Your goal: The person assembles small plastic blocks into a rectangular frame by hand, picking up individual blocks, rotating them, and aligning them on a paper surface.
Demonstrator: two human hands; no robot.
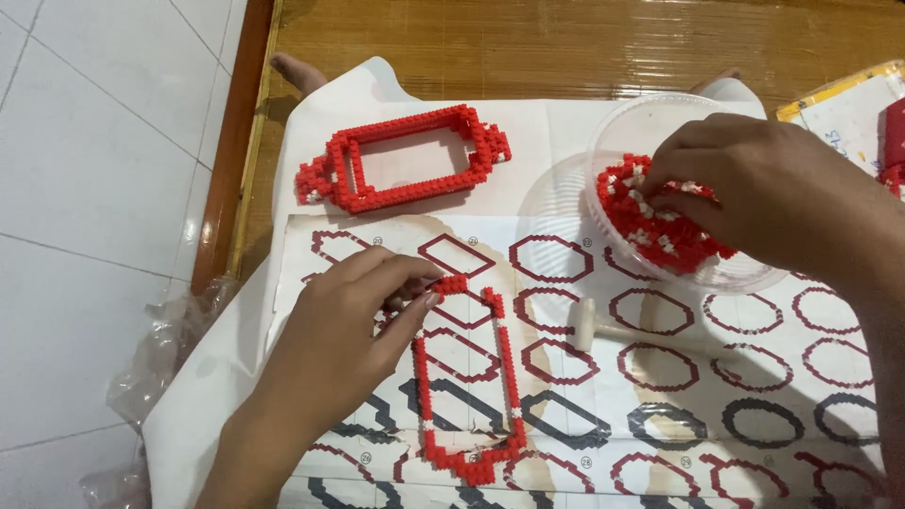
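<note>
Hands at work over a printed instruction sheet (660, 377), seen from the head camera. Nearest the viewer, the left hand (344, 325) enters from the lower left and rests on the sheet, its fingers curled inward; thumb and forefinger meet at the upper left corner of a thin red brick outline (471, 377), a tall, narrow loop of small red blocks with a few white ones, lying flat on the paper. The loop runs from the fingertips down to a thicker red base near the lower edge of the view. The sheet beneath shows rows of red and dark octagonal ring diagrams. Just right of the loop lies a small white mallet-shaped tool (586, 325), touching neither hand.

Farther up and to the right, the right hand (754, 193) reaches into a clear plastic tub (622, 123) that stands on the sheet. Its fingers are bent and close together, tips buried among loose red and white bricks (650, 226); whether any piece is pinched cannot be told. Farther left, well apart from both hands, a finished red brick frame (405, 155), thicker and rectangular with tabs at each end, lies flat. Beyond it lies a wooden mat (528, 47), with white floor tiles (94, 141) at left.
</note>
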